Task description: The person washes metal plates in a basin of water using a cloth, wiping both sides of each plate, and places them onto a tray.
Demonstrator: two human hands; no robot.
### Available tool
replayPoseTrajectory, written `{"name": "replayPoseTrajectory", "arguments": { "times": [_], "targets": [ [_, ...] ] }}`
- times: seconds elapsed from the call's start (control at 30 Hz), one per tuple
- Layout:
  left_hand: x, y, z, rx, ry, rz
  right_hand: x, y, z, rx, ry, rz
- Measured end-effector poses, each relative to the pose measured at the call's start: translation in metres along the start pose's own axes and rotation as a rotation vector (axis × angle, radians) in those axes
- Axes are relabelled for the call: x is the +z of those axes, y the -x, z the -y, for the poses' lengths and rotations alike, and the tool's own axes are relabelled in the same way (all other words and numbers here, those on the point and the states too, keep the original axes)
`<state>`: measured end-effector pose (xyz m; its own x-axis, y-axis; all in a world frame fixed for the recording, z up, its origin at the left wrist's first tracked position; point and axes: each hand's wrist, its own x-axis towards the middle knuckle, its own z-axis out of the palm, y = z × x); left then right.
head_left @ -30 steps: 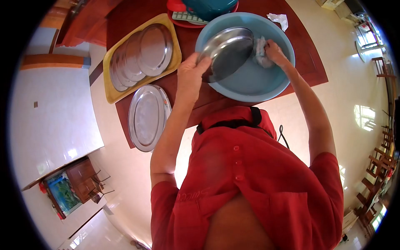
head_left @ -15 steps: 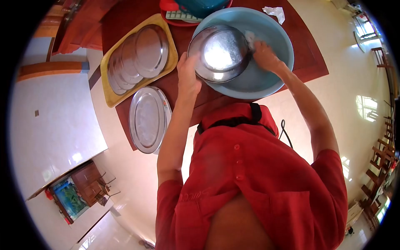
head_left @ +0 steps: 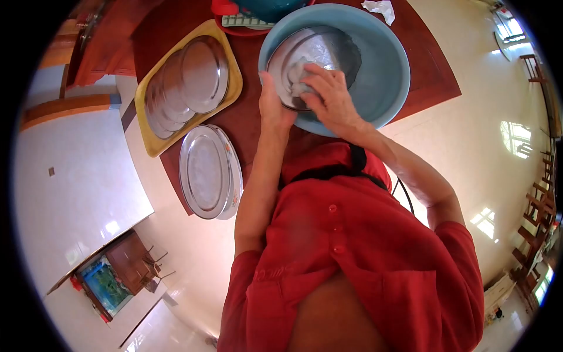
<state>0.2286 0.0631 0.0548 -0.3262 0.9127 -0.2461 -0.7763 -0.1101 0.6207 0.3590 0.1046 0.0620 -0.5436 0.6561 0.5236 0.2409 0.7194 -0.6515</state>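
My left hand (head_left: 274, 105) grips the near left edge of a round metal plate (head_left: 328, 44), its thumb up along the rim. The plate is tilted inside a large light-blue basin (head_left: 390, 70). My right hand (head_left: 335, 100) pinches a white wet-looking cloth (head_left: 297, 73) and presses it on the left part of the plate's face. Part of the plate lies hidden beneath that hand and cloth.
Left of the basin, a yellow tray (head_left: 142, 126) carries several overlapping metal plates (head_left: 202, 73). Oval platters (head_left: 205, 173) are stacked near the table's (head_left: 434, 76) front edge. A red basin (head_left: 246, 32) with a green rack stands behind; crumpled white tissue (head_left: 381, 9) lies at the back right.
My right hand has brought the cloth from the basin's right side leftward onto the plate's face. The plate has turned in my left hand and its bright glare has faded.
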Motion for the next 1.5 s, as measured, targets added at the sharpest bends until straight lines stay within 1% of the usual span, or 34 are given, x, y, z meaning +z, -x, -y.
{"name": "replayPoseTrajectory", "arguments": {
  "times": [0.07, 0.1, 0.17, 0.2, 0.27, 0.4, 0.47, 0.5, 0.57, 0.63, 0.7, 0.73, 0.77, 0.83, 0.87, 0.9, 0.93, 0.97, 1.07, 1.1, 1.17, 1.23, 1.27, 1.33, 1.37, 1.43, 1.47, 1.5],
  "targets": [
    [-0.003, -0.003, -0.002, -0.043, 0.103, 0.024, 0.012, -0.004, 0.001, -0.058, 0.066, -0.026],
    [-0.002, 0.0, -0.004, -0.037, 0.109, 0.017, 0.013, -0.007, 0.004, -0.061, 0.062, -0.017],
    [0.004, 0.001, -0.005, -0.054, 0.036, -0.062, 0.009, -0.015, 0.009, -0.041, 0.255, 0.026],
    [0.003, -0.001, -0.004, -0.051, 0.042, -0.063, 0.008, -0.02, 0.006, -0.046, 0.257, 0.03],
    [-0.002, -0.003, -0.002, -0.044, 0.022, -0.009, 0.01, -0.032, -0.011, -0.086, 0.302, 0.008],
    [-0.002, 0.0, 0.001, -0.02, 0.002, -0.017, 0.012, -0.055, -0.063, -0.18, 0.391, -0.033],
    [-0.006, -0.001, 0.004, -0.012, -0.051, -0.056, 0.01, -0.069, -0.081, 0.176, 0.498, 0.112],
    [-0.004, -0.001, 0.005, -0.003, -0.048, -0.054, 0.009, -0.074, -0.087, 0.166, 0.498, 0.112],
    [-0.003, 0.0, 0.006, 0.049, -0.093, -0.008, 0.01, -0.081, -0.096, 0.445, 0.461, 0.107],
    [0.0, 0.002, 0.003, 0.044, -0.094, -0.002, 0.009, -0.083, -0.091, 0.401, 0.416, 0.119],
    [0.005, 0.001, 0.001, 0.037, -0.091, 0.001, 0.011, -0.081, -0.082, 0.255, 0.361, 0.192],
    [0.007, 0.001, -0.001, 0.001, -0.104, -0.044, 0.001, -0.077, -0.059, 0.08, 0.438, 0.231],
    [0.007, 0.003, -0.001, -0.04, -0.12, -0.088, -0.004, -0.074, -0.042, 0.084, 0.439, 0.236],
    [0.002, -0.002, 0.001, -0.041, -0.104, -0.093, -0.007, -0.07, -0.017, -0.087, 0.349, 0.334],
    [-0.001, -0.004, 0.002, -0.039, -0.091, -0.099, -0.002, -0.061, -0.01, -0.083, 0.351, 0.335],
    [-0.002, -0.003, 0.001, -0.043, -0.091, -0.099, 0.006, -0.05, -0.006, -0.148, 0.233, 0.274],
    [-0.003, -0.001, -0.001, -0.095, -0.039, -0.116, 0.01, -0.043, 0.0, -0.213, 0.114, 0.213],
    [-0.003, 0.0, -0.001, -0.148, 0.012, -0.134, 0.01, -0.039, 0.004, -0.212, 0.114, 0.214],
    [-0.013, -0.007, 0.006, -0.118, -0.038, -0.126, 0.004, -0.038, 0.014, -0.168, 0.089, 0.219],
    [-0.011, -0.007, 0.006, -0.117, -0.036, -0.129, -0.002, -0.046, 0.018, -0.191, 0.151, 0.197],
    [-0.007, -0.004, 0.007, -0.003, -0.191, -0.114, -0.002, -0.05, 0.015, -0.214, 0.209, 0.175],
    [0.003, 0.0, 0.006, 0.031, -0.188, -0.126, 0.006, -0.052, -0.005, -0.237, 0.316, 0.033],
    [0.005, 0.003, 0.006, 0.064, -0.18, -0.141, 0.007, -0.055, -0.015, -0.238, 0.311, 0.038],
    [0.002, 0.004, 0.007, 0.041, -0.158, -0.131, 0.004, -0.062, -0.038, -0.107, 0.484, 0.025],
    [0.0, 0.004, 0.007, 0.017, -0.136, -0.113, 0.002, -0.064, -0.056, -0.108, 0.482, 0.024],
    [0.0, 0.004, 0.008, 0.022, -0.137, -0.103, -0.004, -0.062, -0.095, 0.066, 0.31, 0.015],
    [0.0, 0.004, 0.009, 0.024, -0.137, -0.095, -0.008, -0.061, -0.11, 0.064, 0.31, 0.015],
    [-0.001, 0.005, 0.009, 0.026, -0.136, -0.094, -0.015, -0.061, -0.118, 0.202, 0.314, 0.043]
  ]
}}
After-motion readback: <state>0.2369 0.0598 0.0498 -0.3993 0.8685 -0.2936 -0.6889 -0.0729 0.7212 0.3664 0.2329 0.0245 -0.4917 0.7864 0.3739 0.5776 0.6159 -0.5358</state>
